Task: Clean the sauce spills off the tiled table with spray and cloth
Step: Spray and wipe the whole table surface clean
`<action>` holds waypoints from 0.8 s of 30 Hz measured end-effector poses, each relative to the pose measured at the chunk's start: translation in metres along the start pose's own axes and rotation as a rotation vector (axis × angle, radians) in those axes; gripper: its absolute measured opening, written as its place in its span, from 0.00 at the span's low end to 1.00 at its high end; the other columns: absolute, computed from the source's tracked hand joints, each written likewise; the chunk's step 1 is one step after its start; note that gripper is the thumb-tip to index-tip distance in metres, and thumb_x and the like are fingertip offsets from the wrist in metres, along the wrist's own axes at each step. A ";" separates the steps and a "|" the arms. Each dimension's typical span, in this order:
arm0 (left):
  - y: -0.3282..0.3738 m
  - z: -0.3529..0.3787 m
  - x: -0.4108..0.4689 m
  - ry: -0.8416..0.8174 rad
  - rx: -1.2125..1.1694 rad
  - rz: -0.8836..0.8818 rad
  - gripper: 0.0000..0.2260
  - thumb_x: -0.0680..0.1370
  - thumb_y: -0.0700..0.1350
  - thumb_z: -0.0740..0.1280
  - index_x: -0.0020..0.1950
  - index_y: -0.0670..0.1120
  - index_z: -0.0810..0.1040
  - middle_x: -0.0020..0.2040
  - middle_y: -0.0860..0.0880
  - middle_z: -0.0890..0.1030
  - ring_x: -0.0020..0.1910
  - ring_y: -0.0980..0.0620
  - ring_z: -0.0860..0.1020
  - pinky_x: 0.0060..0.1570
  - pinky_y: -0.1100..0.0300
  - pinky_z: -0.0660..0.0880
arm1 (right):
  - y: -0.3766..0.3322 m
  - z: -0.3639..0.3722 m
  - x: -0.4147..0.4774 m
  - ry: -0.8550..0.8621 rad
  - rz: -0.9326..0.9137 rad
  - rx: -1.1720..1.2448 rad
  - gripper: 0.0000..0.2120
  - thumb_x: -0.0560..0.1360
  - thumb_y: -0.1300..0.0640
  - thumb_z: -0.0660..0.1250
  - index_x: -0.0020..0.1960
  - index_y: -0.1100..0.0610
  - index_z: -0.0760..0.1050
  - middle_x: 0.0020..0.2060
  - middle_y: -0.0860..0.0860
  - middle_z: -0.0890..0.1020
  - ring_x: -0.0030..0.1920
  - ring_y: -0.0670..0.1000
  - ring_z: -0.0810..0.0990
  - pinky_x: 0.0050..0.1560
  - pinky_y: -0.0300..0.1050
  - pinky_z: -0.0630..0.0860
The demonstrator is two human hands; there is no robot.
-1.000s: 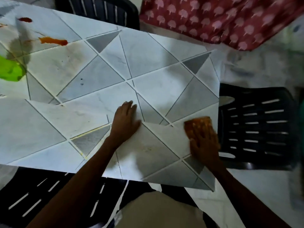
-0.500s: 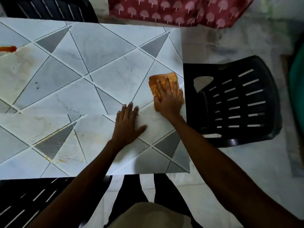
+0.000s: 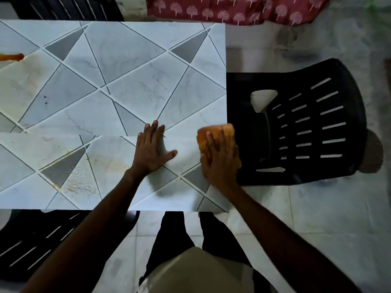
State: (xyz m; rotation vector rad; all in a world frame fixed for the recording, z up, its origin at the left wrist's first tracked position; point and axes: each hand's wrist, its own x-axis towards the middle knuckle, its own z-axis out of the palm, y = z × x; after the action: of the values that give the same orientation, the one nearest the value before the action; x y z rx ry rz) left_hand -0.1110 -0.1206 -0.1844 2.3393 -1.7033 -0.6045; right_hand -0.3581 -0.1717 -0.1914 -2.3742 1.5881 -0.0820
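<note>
The left hand [image 3: 153,151] lies flat on the white and grey table [image 3: 137,70], whose tiles are cut into triangles by pale grout lines. Its fingers are straight and spread, its thumb out to the side, and it holds nothing. The right hand [image 3: 221,159] presses down with straight fingers on a folded orange cloth [image 3: 225,130] at the table's right edge, just beside the left hand. The cloth's far end shows beyond the fingertips and slightly overhangs the edge.

An orange streak of sauce [image 3: 10,57] sits at the far left edge of the view, with a pale brownish smear on the tile next to it. Yellowish dried specks and smears [image 3: 78,186] lie on the near tiles, left of the left forearm.

A black slatted plastic chair [image 3: 317,123] stands against the table's right side. A red fabric printed with pale trees [image 3: 232,9] lies beyond the far edge.
</note>
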 end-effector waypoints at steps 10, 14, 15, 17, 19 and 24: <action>0.001 -0.003 -0.002 -0.003 -0.046 0.001 0.47 0.67 0.72 0.63 0.79 0.48 0.59 0.80 0.46 0.55 0.80 0.43 0.51 0.75 0.39 0.54 | -0.008 -0.009 0.040 0.022 0.042 -0.040 0.36 0.77 0.41 0.56 0.82 0.47 0.52 0.81 0.54 0.54 0.80 0.64 0.53 0.74 0.65 0.58; 0.003 -0.004 -0.003 -0.001 -0.030 0.030 0.46 0.67 0.72 0.63 0.78 0.47 0.60 0.80 0.44 0.57 0.79 0.41 0.53 0.74 0.40 0.55 | -0.010 0.002 -0.053 0.028 0.065 0.014 0.34 0.80 0.42 0.54 0.82 0.47 0.49 0.82 0.53 0.48 0.81 0.62 0.46 0.76 0.64 0.54; 0.002 -0.005 -0.003 -0.002 -0.018 0.041 0.45 0.68 0.71 0.63 0.78 0.47 0.60 0.80 0.44 0.57 0.79 0.41 0.53 0.74 0.40 0.55 | -0.011 0.006 -0.076 0.031 0.070 0.029 0.34 0.80 0.42 0.55 0.82 0.48 0.49 0.82 0.53 0.48 0.81 0.62 0.46 0.77 0.65 0.54; -0.002 -0.005 -0.003 -0.012 -0.002 0.070 0.44 0.69 0.71 0.62 0.78 0.47 0.60 0.79 0.44 0.58 0.78 0.41 0.54 0.74 0.40 0.56 | -0.012 0.013 -0.120 0.038 0.094 0.028 0.34 0.80 0.43 0.57 0.82 0.48 0.50 0.82 0.53 0.50 0.81 0.62 0.47 0.76 0.65 0.55; -0.008 -0.010 -0.003 -0.040 0.019 0.097 0.43 0.69 0.70 0.62 0.78 0.47 0.60 0.79 0.44 0.58 0.78 0.41 0.55 0.74 0.42 0.57 | -0.018 0.018 -0.155 0.047 0.125 0.024 0.34 0.79 0.44 0.58 0.82 0.48 0.52 0.82 0.54 0.52 0.81 0.63 0.49 0.76 0.65 0.56; -0.042 -0.027 -0.013 -0.103 0.084 0.260 0.40 0.71 0.66 0.59 0.77 0.42 0.64 0.77 0.41 0.64 0.76 0.39 0.62 0.72 0.44 0.64 | -0.031 0.022 -0.161 0.037 0.190 0.006 0.31 0.80 0.45 0.55 0.82 0.48 0.54 0.82 0.54 0.53 0.80 0.64 0.50 0.74 0.69 0.57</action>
State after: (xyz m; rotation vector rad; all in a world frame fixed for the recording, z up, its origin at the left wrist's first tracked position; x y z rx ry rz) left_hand -0.0669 -0.0972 -0.1735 2.1206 -2.0727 -0.6243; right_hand -0.3893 -0.0092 -0.1870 -2.2171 1.8184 -0.0912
